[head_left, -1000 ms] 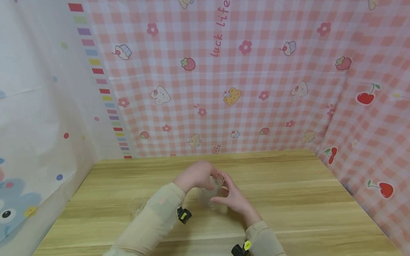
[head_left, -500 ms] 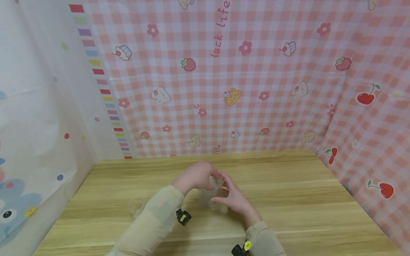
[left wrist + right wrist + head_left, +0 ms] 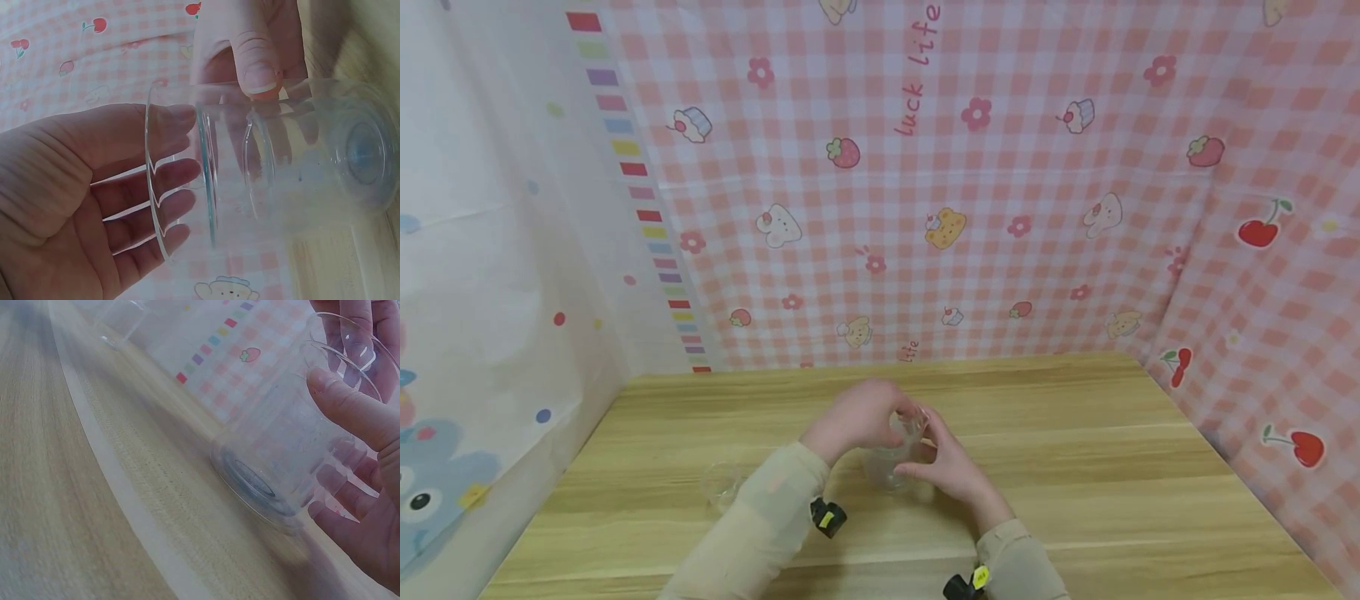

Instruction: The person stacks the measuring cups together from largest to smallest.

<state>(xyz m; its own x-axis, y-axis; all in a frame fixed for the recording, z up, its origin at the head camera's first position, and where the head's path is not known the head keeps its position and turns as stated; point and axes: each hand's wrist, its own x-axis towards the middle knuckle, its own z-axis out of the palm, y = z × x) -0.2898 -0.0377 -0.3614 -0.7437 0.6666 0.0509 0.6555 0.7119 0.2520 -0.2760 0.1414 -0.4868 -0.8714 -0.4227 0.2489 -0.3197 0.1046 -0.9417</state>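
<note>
Two clear cups, one set inside the other, stand on the table between my hands. The outer cup point(image 3: 262, 450) has its round base down at the tabletop. Its inner cup point(image 3: 178, 150) sticks out at the top, its rim beyond the outer one. My left hand point(image 3: 861, 417) reaches over from above and grips the inner cup near its rim, fingers showing through the clear wall. From the right, my right hand point(image 3: 951, 462) holds the outer cup's side, thumb in front and fingers curved behind.
Another clear cup point(image 3: 722, 485) stands on the wooden table point(image 3: 1075, 467) at the left, beside my left forearm. Pink checked cloth point(image 3: 880, 192) hangs at the back and right. White printed cloth point(image 3: 497, 250) hangs at the left.
My left forearm has drawn back slightly, so more of the cup at the left shows. Both hands keep nearly the same grip and place. The head view has shifted a little.
</note>
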